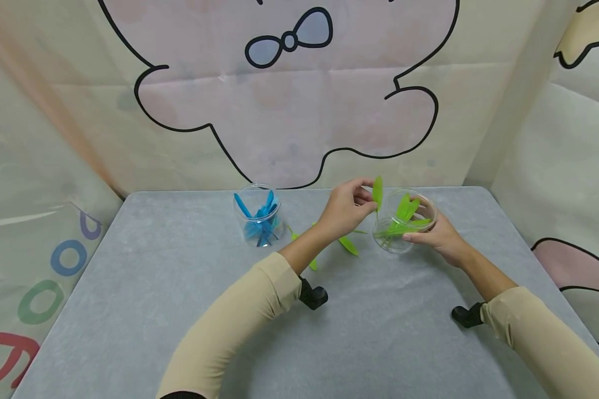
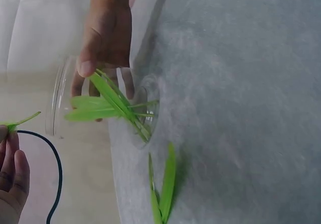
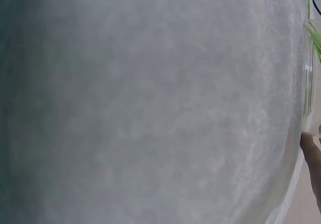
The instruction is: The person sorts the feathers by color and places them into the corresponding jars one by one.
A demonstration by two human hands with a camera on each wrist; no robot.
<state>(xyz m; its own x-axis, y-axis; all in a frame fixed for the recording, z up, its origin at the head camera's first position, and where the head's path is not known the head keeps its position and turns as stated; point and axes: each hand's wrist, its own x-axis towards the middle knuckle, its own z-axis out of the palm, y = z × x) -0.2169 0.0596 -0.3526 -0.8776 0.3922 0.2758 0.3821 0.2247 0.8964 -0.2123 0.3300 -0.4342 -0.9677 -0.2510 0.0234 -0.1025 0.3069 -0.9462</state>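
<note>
My left hand [image 1: 346, 208] pinches a green leaf-shaped piece [image 1: 377, 193] with a thin stem between thumb and fingertips, just left of a clear jar's mouth. The right hand [image 1: 441, 238] grips that clear jar [image 1: 392, 244] round its side and tilts it slightly to the left. Inside the jar lie several more green leaf-shaped pieces [image 2: 93, 108]. On the table under my left wrist are loose green pieces [image 1: 348, 245], partly hidden by the arm. The right wrist view catches only the right thumb [image 3: 311, 156] and the jar's edge [image 3: 309, 91].
A second clear jar [image 1: 244, 235] stands at the back of the table, left of my left hand, with several blue leaf-shaped pieces [image 1: 262, 221] in it. A grey cloth covers the table [image 1: 179, 310]; a printed curtain [image 1: 279, 127] hangs behind its far edge.
</note>
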